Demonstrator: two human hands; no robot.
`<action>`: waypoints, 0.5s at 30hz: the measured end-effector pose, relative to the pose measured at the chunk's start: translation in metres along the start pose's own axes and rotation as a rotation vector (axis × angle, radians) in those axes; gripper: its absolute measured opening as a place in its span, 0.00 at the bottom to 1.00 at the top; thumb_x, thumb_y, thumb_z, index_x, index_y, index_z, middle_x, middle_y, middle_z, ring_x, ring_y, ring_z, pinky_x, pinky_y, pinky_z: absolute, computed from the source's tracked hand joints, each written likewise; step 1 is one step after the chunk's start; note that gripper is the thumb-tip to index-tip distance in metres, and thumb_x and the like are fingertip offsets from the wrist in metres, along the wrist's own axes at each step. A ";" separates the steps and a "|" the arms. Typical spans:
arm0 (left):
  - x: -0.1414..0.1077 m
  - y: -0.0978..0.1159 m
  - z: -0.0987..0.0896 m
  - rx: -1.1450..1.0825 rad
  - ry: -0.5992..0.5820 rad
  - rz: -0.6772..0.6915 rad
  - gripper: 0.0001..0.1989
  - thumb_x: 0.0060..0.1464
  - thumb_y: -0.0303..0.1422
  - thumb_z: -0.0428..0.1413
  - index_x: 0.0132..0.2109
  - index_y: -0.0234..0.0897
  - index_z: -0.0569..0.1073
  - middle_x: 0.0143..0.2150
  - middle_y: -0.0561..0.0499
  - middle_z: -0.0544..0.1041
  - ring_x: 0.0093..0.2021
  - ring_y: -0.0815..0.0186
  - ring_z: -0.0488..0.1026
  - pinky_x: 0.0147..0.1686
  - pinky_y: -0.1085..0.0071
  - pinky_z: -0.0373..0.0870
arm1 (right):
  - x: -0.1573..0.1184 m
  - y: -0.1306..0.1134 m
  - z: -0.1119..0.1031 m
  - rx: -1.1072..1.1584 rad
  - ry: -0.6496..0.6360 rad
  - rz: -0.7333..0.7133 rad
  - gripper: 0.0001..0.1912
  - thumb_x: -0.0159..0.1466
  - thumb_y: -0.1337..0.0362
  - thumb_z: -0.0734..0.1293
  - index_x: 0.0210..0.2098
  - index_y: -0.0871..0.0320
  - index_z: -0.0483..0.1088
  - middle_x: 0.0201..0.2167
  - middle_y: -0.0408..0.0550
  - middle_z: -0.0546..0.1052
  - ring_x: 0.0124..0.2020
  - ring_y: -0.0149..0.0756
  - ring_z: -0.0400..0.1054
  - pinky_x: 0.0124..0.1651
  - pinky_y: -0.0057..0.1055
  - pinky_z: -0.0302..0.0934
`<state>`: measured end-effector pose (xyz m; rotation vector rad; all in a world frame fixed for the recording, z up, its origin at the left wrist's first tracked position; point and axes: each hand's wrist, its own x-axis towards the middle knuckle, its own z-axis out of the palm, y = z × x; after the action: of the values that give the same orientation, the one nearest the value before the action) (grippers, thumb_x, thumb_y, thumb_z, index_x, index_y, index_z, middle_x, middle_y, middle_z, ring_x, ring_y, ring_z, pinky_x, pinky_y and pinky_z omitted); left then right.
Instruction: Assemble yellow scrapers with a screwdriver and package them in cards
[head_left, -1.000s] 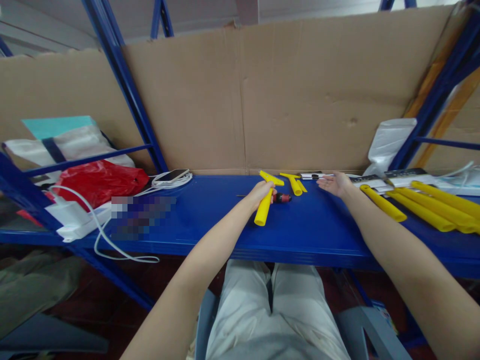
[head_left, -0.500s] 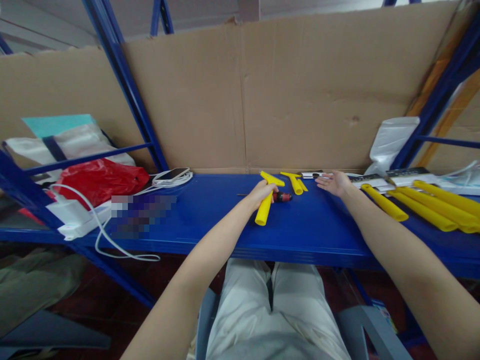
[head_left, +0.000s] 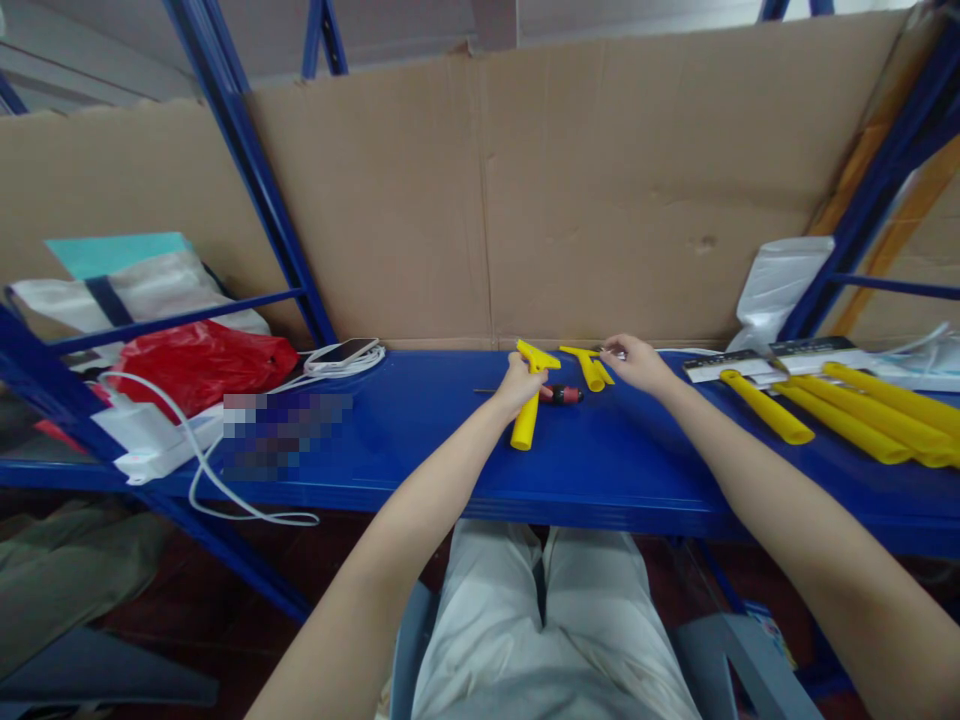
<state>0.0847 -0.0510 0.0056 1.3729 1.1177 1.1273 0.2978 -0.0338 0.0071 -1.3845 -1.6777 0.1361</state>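
Note:
My left hand (head_left: pixel 519 384) is wrapped round a yellow T-shaped handle (head_left: pixel 525 420), its wide end up and its tube end pointing down toward me. Right behind it a screwdriver (head_left: pixel 564 394) with a red and black grip lies on the blue shelf, its thin shaft showing to the left. My right hand (head_left: pixel 631 360) is closed at the back of the shelf, fingertips pinched on something small and shiny that I cannot make out. Just left of those fingers lies another yellow T-shaped handle (head_left: pixel 589 370).
Several yellow-handled tools (head_left: pixel 855 415) lie at the right beside black-and-white strips (head_left: pixel 724 365). A cardboard panel (head_left: pixel 600 190) closes off the back. At left are a phone (head_left: pixel 349 350) on coiled white cable, a red plastic bag (head_left: pixel 202 360) and a white power strip (head_left: pixel 176 450).
My right hand has moved left and its spread fingers have closed. My left hand has turned the yellow handle a little, its wide end shifting slightly left.

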 end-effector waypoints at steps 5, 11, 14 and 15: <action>0.011 -0.006 -0.004 0.007 0.099 0.051 0.20 0.57 0.18 0.50 0.50 0.39 0.52 0.39 0.53 0.72 0.20 0.78 0.68 0.27 0.77 0.70 | -0.015 -0.026 0.020 -0.198 -0.239 -0.417 0.15 0.62 0.55 0.64 0.40 0.58 0.74 0.44 0.57 0.77 0.49 0.47 0.70 0.54 0.46 0.62; 0.016 -0.010 -0.008 0.060 0.170 0.063 0.20 0.55 0.16 0.51 0.48 0.38 0.53 0.37 0.54 0.70 0.21 0.78 0.68 0.27 0.78 0.70 | -0.029 -0.040 0.034 -0.422 -0.424 -0.426 0.23 0.58 0.56 0.70 0.49 0.62 0.72 0.50 0.62 0.74 0.55 0.52 0.66 0.56 0.49 0.60; 0.017 -0.012 -0.008 0.075 0.169 0.060 0.19 0.56 0.17 0.50 0.49 0.38 0.52 0.39 0.53 0.70 0.21 0.78 0.68 0.27 0.78 0.70 | -0.030 -0.038 0.037 -0.434 -0.434 -0.373 0.23 0.60 0.59 0.68 0.53 0.62 0.70 0.49 0.62 0.74 0.52 0.51 0.67 0.53 0.48 0.62; 0.018 -0.012 -0.009 0.080 0.165 0.061 0.19 0.56 0.18 0.50 0.49 0.38 0.52 0.40 0.52 0.70 0.20 0.78 0.68 0.26 0.78 0.70 | -0.030 -0.037 0.038 -0.429 -0.429 -0.371 0.23 0.60 0.60 0.68 0.53 0.61 0.70 0.49 0.61 0.74 0.52 0.50 0.68 0.53 0.48 0.62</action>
<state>0.0780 -0.0316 -0.0046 1.4035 1.2584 1.2703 0.2435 -0.0550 -0.0093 -1.3813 -2.4013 -0.1610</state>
